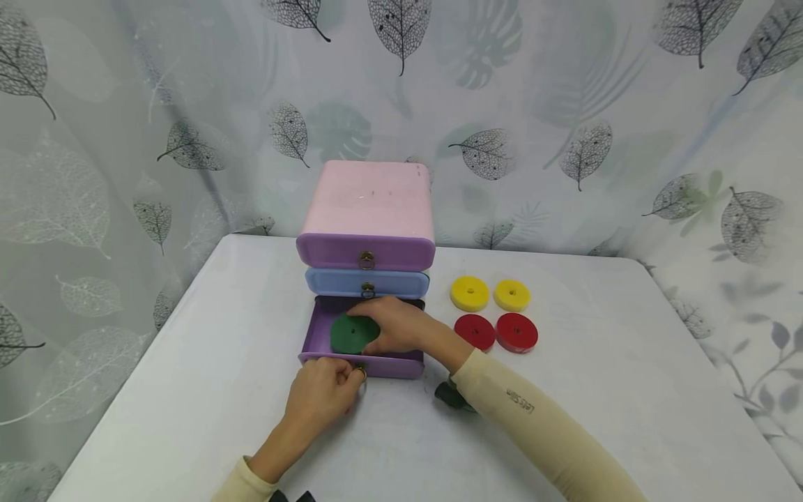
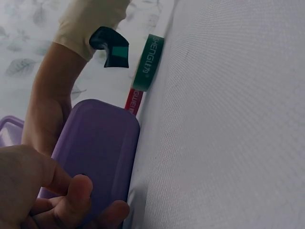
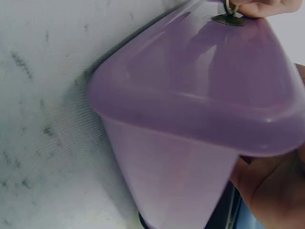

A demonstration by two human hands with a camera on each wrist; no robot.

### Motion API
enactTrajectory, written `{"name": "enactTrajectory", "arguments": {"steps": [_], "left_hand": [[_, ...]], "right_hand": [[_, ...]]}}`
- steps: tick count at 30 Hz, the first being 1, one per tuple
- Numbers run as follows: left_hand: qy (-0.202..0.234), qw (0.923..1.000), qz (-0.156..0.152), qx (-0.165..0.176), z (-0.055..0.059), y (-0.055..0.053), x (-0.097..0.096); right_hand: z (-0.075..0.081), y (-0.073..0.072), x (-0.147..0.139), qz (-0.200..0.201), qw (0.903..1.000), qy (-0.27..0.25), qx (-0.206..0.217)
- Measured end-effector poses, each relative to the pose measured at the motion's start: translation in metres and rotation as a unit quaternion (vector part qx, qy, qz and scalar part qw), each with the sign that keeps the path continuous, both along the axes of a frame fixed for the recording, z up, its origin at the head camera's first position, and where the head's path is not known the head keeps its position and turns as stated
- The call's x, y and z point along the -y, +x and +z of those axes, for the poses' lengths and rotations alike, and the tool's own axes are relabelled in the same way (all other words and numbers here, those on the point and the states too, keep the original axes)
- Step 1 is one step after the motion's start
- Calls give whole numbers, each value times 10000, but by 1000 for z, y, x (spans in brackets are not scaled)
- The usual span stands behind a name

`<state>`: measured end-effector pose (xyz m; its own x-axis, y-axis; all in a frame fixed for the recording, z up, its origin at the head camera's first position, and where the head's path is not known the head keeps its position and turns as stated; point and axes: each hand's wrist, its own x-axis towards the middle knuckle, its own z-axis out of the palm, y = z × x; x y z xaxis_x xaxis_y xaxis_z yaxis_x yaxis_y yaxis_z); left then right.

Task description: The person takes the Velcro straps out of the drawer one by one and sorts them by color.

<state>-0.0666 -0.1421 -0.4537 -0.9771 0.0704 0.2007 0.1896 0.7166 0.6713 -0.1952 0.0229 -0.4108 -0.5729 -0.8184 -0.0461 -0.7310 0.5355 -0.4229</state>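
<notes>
A small chest stands on the table with its bottom purple drawer [image 1: 392,367] pulled out. My left hand [image 1: 321,390] is at the drawer's front, with thumb and finger pinching its ring pull [image 3: 230,6]. Over the drawer, my right hand [image 1: 396,325] grips a green tape roll [image 1: 348,335] by its right side, thumb and fingers round the edge. The roll lies flat inside the drawer's walls. In the right wrist view the drawer hides most of the right hand. Another green tape roll [image 2: 148,64] stands on the table, mostly covered by the right sleeve in the head view.
Two yellow tape rolls [image 1: 470,293] and two red tape rolls [image 1: 516,332] lie right of the chest. Above the open drawer are a blue drawer [image 1: 339,282] and a purple drawer [image 1: 326,251], both closed, under a pink top [image 1: 376,195]. Leaf-patterned cloth hangs behind the table.
</notes>
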Motion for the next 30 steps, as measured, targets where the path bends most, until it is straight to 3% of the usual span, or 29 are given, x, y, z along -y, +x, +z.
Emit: {"name": "enactTrajectory", "arguments": {"steps": [18, 30], "left_hand": [[58, 10000, -28, 18, 1, 0, 1], [-4, 10000, -33, -71, 0, 0, 0]], "right_hand": [[25, 13, -13, -109, 9996, -224, -129], [34, 18, -25, -105, 9991, -399, -106]]}}
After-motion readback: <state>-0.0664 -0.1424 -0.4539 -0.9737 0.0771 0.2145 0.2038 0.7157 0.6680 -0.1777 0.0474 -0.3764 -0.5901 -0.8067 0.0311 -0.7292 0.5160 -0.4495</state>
